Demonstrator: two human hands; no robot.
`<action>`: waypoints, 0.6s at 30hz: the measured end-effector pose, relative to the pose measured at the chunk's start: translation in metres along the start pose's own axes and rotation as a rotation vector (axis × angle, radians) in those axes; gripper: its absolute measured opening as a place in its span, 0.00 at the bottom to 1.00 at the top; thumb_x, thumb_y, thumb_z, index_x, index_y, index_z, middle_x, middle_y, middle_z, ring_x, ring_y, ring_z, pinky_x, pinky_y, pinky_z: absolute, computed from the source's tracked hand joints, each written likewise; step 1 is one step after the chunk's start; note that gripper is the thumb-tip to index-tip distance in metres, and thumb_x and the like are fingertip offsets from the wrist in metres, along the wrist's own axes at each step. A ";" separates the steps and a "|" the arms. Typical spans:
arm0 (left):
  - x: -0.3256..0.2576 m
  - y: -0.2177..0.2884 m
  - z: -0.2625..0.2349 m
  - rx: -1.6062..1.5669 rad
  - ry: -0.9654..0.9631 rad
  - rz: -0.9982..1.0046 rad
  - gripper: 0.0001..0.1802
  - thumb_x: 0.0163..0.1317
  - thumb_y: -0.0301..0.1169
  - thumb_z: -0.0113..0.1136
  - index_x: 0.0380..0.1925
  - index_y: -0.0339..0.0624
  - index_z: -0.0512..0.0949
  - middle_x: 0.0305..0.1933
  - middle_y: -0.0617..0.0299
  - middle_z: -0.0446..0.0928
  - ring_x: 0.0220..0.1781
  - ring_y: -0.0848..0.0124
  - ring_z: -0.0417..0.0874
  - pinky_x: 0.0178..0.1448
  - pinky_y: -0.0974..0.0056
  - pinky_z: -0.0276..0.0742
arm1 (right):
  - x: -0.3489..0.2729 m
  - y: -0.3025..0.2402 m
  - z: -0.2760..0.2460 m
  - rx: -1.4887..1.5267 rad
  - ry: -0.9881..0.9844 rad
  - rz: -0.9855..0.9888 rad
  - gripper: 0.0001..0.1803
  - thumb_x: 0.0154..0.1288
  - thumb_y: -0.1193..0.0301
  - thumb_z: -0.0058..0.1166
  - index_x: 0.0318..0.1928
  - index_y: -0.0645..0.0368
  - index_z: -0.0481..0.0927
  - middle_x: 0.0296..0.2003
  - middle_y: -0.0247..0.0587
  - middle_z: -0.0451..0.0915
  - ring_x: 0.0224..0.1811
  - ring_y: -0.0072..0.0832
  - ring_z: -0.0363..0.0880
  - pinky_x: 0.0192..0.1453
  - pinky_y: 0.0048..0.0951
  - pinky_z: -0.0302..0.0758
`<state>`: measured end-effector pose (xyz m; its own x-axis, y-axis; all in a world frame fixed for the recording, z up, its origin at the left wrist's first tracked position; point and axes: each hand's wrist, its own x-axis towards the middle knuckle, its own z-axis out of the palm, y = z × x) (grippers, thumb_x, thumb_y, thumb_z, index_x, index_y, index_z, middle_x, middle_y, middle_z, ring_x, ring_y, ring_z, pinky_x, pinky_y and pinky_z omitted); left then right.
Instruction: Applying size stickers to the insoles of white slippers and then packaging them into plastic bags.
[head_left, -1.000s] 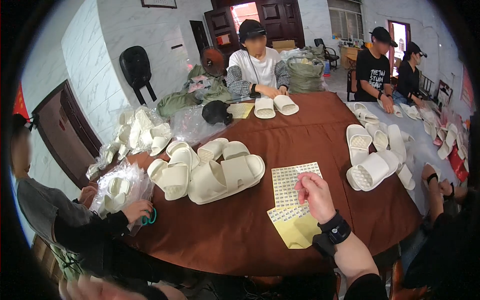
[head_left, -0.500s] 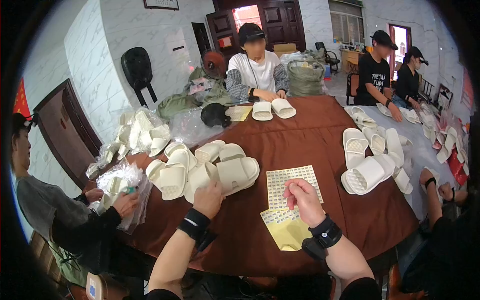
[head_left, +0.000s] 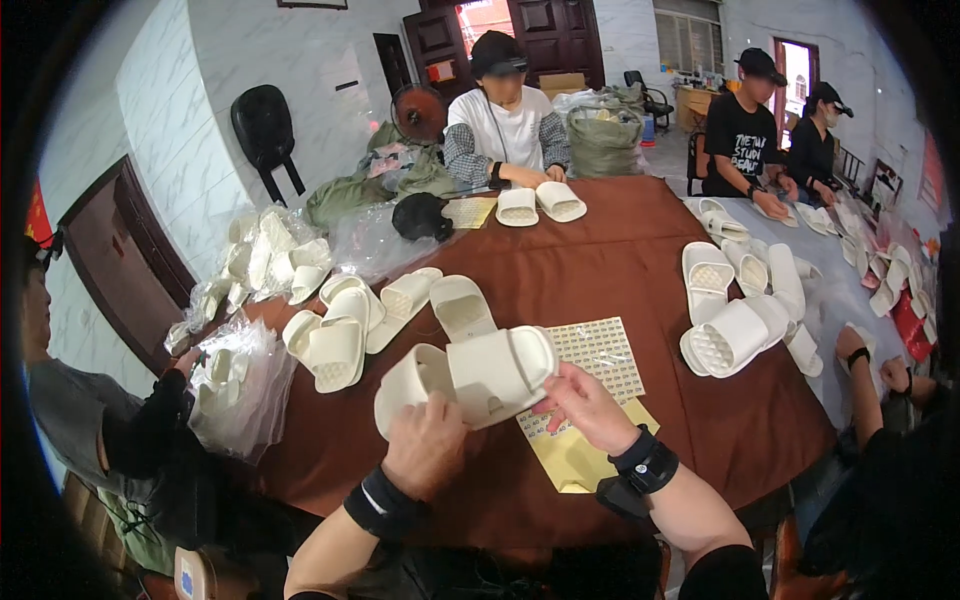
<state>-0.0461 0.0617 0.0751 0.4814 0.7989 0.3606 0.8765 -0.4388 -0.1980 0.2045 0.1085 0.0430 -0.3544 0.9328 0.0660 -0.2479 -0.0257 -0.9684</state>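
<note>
Held slippers: cream slippers (head_left: 500, 365), seemingly a pair set together, tilted above the near part of the table, between the two hands.
Left hand: the left hand (head_left: 428, 445) has its fingers closed around the near edge of the slippers, toward their left end.
Right hand: the right hand (head_left: 592, 408) meets their right end with fingers part-curled; whether it grips or only touches, I cannot tell.
Sticker sheet: the printed sheet (head_left: 605, 350) lies just beyond the right hand, its left side partly covered from view by the slippers.
Yellow sheet: a yellow sheet (head_left: 590, 462) lies nearer, below the right hand.
Left pile: more cream slippers (head_left: 338, 345) sit beyond and left of the held ones.
Right pile: another slipper group (head_left: 735, 325) rests well apart, at the right.
Table: brown cloth (head_left: 690, 430) lies under all these.
Far side: a seated person in white (head_left: 510, 135) handles two slippers (head_left: 540, 206).
Left side: a co-worker in grey (head_left: 75, 410) is beside a clear bag (head_left: 245, 400) holding slippers.
</note>
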 end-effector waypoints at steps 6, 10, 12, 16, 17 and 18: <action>-0.019 0.024 -0.027 0.025 0.057 0.005 0.11 0.57 0.36 0.63 0.26 0.44 0.72 0.29 0.60 0.67 0.26 0.66 0.75 0.31 0.59 0.69 | 0.000 0.001 0.000 0.059 -0.044 -0.007 0.22 0.75 0.59 0.45 0.56 0.66 0.70 0.42 0.39 0.78 0.37 0.22 0.79 0.35 0.23 0.78; -0.028 0.024 -0.037 -0.008 0.024 -0.023 0.08 0.56 0.33 0.61 0.27 0.44 0.71 0.30 0.60 0.67 0.26 0.67 0.75 0.31 0.60 0.70 | -0.002 -0.002 0.006 0.022 -0.130 -0.037 0.26 0.70 0.68 0.52 0.64 0.65 0.63 0.45 0.39 0.77 0.40 0.22 0.78 0.38 0.24 0.79; -0.036 0.021 -0.032 -0.018 0.020 0.007 0.19 0.51 0.41 0.69 0.31 0.41 0.73 0.32 0.57 0.68 0.26 0.59 0.75 0.31 0.55 0.74 | -0.004 -0.006 0.010 0.059 -0.152 -0.071 0.31 0.68 0.72 0.54 0.67 0.64 0.60 0.46 0.38 0.77 0.41 0.22 0.78 0.39 0.25 0.79; -0.045 0.024 -0.035 -0.058 0.021 0.024 0.20 0.51 0.42 0.69 0.32 0.41 0.72 0.32 0.57 0.68 0.26 0.59 0.76 0.30 0.56 0.74 | -0.006 -0.006 0.010 0.146 -0.161 0.002 0.37 0.64 0.77 0.55 0.71 0.61 0.55 0.50 0.38 0.76 0.45 0.24 0.79 0.40 0.27 0.80; -0.047 0.024 -0.037 -0.038 0.012 0.003 0.19 0.52 0.42 0.68 0.33 0.41 0.73 0.33 0.57 0.68 0.26 0.59 0.76 0.31 0.56 0.74 | -0.006 -0.005 0.010 0.176 -0.177 0.002 0.36 0.63 0.79 0.54 0.70 0.61 0.57 0.53 0.39 0.75 0.46 0.26 0.79 0.41 0.27 0.81; -0.048 0.024 -0.040 -0.018 0.002 -0.018 0.18 0.53 0.41 0.67 0.33 0.42 0.73 0.34 0.57 0.67 0.26 0.59 0.76 0.31 0.57 0.74 | -0.007 -0.007 0.012 0.176 -0.179 0.002 0.36 0.63 0.79 0.54 0.70 0.61 0.57 0.53 0.39 0.75 0.46 0.26 0.79 0.41 0.27 0.81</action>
<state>-0.0481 -0.0040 0.0895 0.4655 0.8060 0.3655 0.8849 -0.4318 -0.1749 0.1974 0.0980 0.0523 -0.5053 0.8544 0.1207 -0.3949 -0.1046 -0.9127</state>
